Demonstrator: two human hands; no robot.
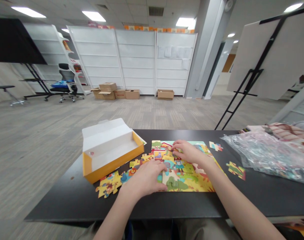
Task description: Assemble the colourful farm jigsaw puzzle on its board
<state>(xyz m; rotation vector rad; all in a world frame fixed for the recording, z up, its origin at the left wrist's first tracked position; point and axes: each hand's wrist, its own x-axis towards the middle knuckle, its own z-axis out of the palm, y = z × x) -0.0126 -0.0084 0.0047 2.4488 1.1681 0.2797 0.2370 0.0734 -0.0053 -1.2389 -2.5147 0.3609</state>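
Note:
A colourful jigsaw puzzle [192, 181] with a cartoon farm scene lies on the black table, largely joined into one picture. My left hand [147, 176] rests over its left edge, palm down, thumb and fingers apart. Loose puzzle pieces [109, 185] lie to the left of that hand, partly hidden by it. My right hand [188, 151] reaches across the upper part of the picture. Its fingers are spread and slightly bent, with the tips touching pieces near the red barn [166, 146]. Whatever lies directly under both palms is hidden.
An open yellow box [114, 165] with a white inside stands at the table's left. Two stray puzzle pieces, one [216, 146] farther back and one [236, 170] nearer, lie right of the picture. A clear plastic bag [269, 156] covers the right end of the black table [187, 205].

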